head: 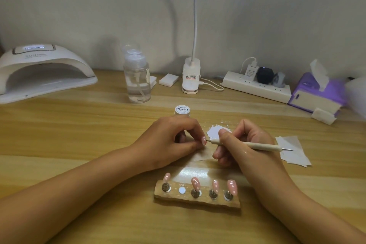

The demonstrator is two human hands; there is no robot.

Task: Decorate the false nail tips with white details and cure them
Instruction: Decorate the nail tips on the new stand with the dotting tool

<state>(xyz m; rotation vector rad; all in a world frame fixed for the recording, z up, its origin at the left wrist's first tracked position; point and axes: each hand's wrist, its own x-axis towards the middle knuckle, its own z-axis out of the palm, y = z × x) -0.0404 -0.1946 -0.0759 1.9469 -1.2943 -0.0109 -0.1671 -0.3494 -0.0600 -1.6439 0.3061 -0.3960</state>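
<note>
Both forearms reach over the wooden desk (79, 128) and meet just beyond the nail stand (198, 201). The left hand (170, 138) pinches a pink nail tip (203, 140) between thumb and forefinger. The right hand (247, 154) grips a dotting pen (261, 146) like a pencil, its fine point touching that tip. Four more pink tips (195, 183) sit on the stand. Behind the stand are a gel pot (182, 110) and a pump bottle (137, 77). A curing lamp (43, 71) sits far left of it against a pale wall.
</note>
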